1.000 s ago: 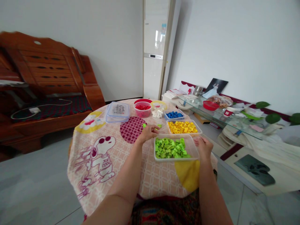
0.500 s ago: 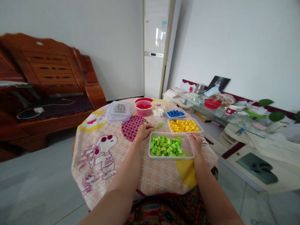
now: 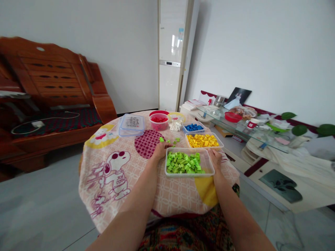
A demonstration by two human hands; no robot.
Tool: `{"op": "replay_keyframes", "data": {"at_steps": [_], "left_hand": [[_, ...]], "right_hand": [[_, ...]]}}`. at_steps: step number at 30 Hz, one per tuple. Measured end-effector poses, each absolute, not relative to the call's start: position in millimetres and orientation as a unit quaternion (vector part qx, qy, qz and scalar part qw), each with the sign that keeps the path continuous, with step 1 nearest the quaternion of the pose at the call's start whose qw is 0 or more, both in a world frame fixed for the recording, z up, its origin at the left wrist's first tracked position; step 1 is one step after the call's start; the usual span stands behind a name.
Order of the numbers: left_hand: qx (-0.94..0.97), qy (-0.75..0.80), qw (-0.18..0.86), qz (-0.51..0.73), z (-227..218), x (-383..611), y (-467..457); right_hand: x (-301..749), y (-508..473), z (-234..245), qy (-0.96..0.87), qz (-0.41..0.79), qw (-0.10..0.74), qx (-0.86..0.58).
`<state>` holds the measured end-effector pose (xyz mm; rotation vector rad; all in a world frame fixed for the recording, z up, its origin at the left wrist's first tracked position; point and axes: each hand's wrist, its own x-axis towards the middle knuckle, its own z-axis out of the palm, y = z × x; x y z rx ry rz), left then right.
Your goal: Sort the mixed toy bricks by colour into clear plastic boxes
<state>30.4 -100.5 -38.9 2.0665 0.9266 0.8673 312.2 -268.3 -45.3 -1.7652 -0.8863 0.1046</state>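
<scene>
A clear plastic container (image 3: 208, 164) holding many light-green toy bricks (image 3: 183, 162) stands near the front of the round table. My left hand (image 3: 159, 151) is at its back left corner, fingers curled against the wall and partly out of sight. On the container's right side, my right hand (image 3: 215, 159) grips the wall. Several loose green bricks (image 3: 161, 139) lie on the cloth just beyond my left fingers. Behind the green ones, a second container (image 3: 221, 143) is filled with yellow bricks (image 3: 202, 141).
Farther back are a tub of red bricks (image 3: 159, 120), a pile of white bricks (image 3: 175, 125) and a box of blue bricks (image 3: 193, 127). Stacked lids (image 3: 131, 125) lie at the left. A cluttered glass-topped stand (image 3: 222, 120) is to the right, a wooden bench (image 3: 57, 87) to the left.
My left hand has drawn back from the loose green bricks to the container's left corner. My right hand stays on its right side. The view has shifted slightly.
</scene>
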Motion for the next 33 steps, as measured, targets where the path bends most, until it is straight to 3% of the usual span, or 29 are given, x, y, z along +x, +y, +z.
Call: {"op": "replay_keyframes", "data": {"at_steps": [5, 10, 16, 25, 33], "left_hand": [[0.733, 0.391, 0.400, 0.387, -40.1, 33.2, -100.8], [0.631, 0.346, 0.524, 0.456, -27.2, 28.4, -106.2], [0.689, 0.238, 0.560, 0.394, -8.1, 34.0, -120.9], [0.590, 0.516, 0.314, 0.535, -32.4, 15.4, -99.1], [0.758, 0.482, 0.172, 0.404, -43.8, 23.8, -91.9]], "right_hand": [[313.8, -267.5, -47.5, -0.375, 0.036, 0.554, -0.742], [316.0, -266.4, -51.0, -0.382, 0.027, 0.555, -0.738], [318.5, -266.1, -54.4, -0.378, 0.033, 0.548, -0.746], [316.1, -266.9, -51.4, -0.380, 0.028, 0.552, -0.742], [316.3, -267.7, -51.5, -0.383, 0.017, 0.555, -0.738]]}}
